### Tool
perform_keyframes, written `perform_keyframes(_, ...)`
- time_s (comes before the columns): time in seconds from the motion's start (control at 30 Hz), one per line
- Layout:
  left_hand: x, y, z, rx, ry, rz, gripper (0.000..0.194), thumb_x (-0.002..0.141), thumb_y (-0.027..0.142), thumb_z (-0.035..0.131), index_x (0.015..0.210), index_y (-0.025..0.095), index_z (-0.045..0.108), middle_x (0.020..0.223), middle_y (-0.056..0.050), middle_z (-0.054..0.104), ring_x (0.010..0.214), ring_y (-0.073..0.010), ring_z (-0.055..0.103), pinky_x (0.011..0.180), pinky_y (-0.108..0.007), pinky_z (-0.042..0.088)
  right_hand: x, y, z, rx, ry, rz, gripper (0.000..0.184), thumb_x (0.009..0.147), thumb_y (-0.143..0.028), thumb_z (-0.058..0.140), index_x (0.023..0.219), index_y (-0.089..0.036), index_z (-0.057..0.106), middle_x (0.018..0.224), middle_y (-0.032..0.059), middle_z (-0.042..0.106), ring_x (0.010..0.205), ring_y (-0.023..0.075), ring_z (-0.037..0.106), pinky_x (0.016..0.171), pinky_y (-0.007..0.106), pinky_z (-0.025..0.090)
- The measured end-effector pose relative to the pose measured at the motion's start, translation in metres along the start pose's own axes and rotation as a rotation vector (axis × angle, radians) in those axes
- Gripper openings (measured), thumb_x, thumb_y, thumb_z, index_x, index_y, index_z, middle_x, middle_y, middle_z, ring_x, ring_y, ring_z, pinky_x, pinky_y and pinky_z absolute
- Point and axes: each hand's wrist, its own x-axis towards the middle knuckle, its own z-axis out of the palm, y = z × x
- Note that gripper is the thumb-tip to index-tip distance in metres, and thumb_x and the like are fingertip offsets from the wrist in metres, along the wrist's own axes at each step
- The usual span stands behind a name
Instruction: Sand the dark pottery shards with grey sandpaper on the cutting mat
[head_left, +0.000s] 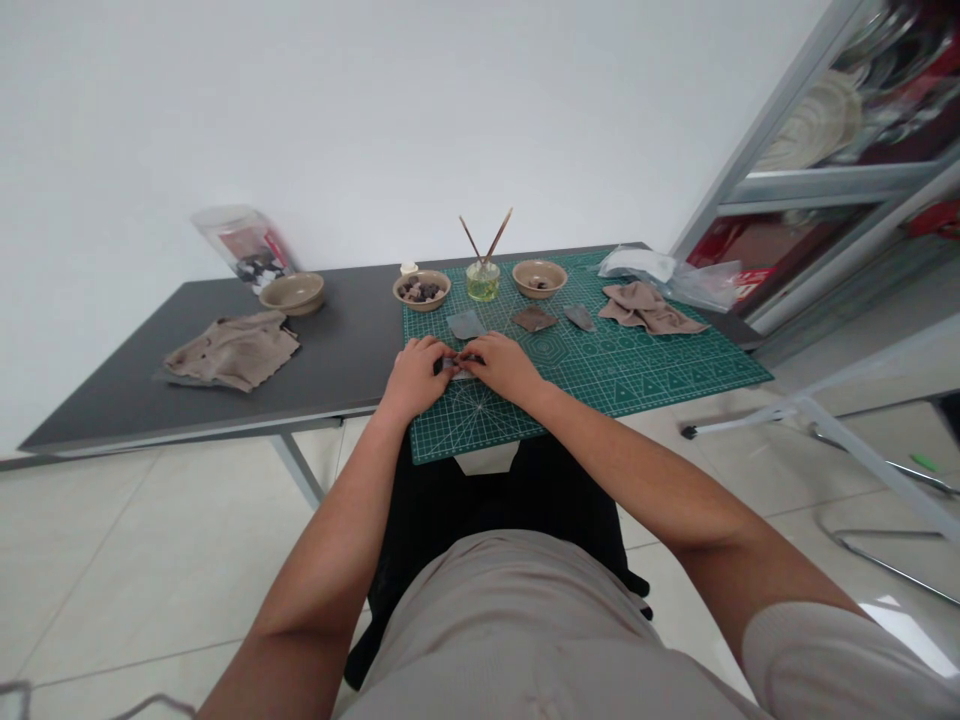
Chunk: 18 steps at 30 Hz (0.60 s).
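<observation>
Both my hands rest together on the green cutting mat (637,370) near its front left part. My left hand (416,375) and my right hand (501,365) have curled fingers pinching a small grey object (459,367) between them; it is too small to name. Just beyond the hands lies a grey flat piece (466,324), with a brown piece (534,318) and another grey piece (580,317) to its right.
At the mat's far edge stand a bowl of dark lumps (421,290), a glass jar with two brushes (482,279) and another bowl (539,277). Beige cloths lie at right (646,308) and far left (232,350). A third bowl (292,293), plastic bags and a metal rack (825,180) surround the dark table (337,350).
</observation>
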Motion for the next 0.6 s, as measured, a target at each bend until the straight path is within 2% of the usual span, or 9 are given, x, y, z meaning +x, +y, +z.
perform_keyframes(0.2,0.001,-0.004,0.001,-0.024,0.028,-0.005,0.010,0.084,0.028,0.061,0.092,0.022,0.064,0.099,-0.007,0.067,0.100,-0.0281,0.056,0.092,-0.045,0.045,-0.002,0.000,0.004,-0.038,-0.004,-0.057,0.014,0.092,-0.021,0.065,0.097,-0.018,0.078,0.098,0.0087,0.075,0.096,0.0223,0.062,0.093,0.037,0.045)
perform_keyframes(0.37,0.000,-0.003,0.000,0.000,0.014,0.010,0.009,0.083,0.023,0.058,0.090,0.023,0.062,0.101,-0.007,0.066,0.100,-0.0281,0.055,0.091,-0.045,0.045,-0.004,-0.001,0.004,0.022,0.028,0.001,0.010,0.088,-0.025,0.071,0.086,-0.017,0.076,0.091,0.0086,0.074,0.095,0.0224,0.063,0.091,0.037,0.046)
perform_keyframes(0.47,-0.001,-0.001,-0.001,0.012,0.018,-0.003,0.013,0.082,0.023,0.058,0.094,0.023,0.063,0.102,-0.008,0.066,0.102,-0.0290,0.055,0.091,-0.046,0.045,-0.004,0.004,0.005,0.251,0.105,0.109,0.012,0.086,-0.024,0.070,0.095,-0.019,0.076,0.093,0.0059,0.075,0.090,0.0198,0.066,0.087,0.035,0.050)
perform_keyframes(0.53,-0.001,0.001,-0.001,0.024,0.013,-0.009,0.015,0.082,0.023,0.058,0.095,0.023,0.063,0.103,-0.008,0.066,0.102,-0.0296,0.055,0.091,-0.047,0.045,-0.004,0.010,0.005,0.513,0.175,0.187,0.020,0.086,-0.025,0.067,0.104,-0.022,0.075,0.092,0.0035,0.076,0.083,0.0173,0.069,0.080,0.033,0.053)
perform_keyframes(0.6,-0.001,0.003,-0.002,0.039,0.006,-0.015,0.016,0.082,0.022,0.057,0.097,0.023,0.064,0.103,-0.008,0.066,0.101,-0.0301,0.054,0.090,-0.048,0.045,-0.002,0.017,0.005,0.772,0.220,0.258,0.023,0.085,-0.027,0.064,0.105,-0.022,0.075,0.083,0.0015,0.075,0.073,0.0160,0.068,0.072,0.031,0.054)
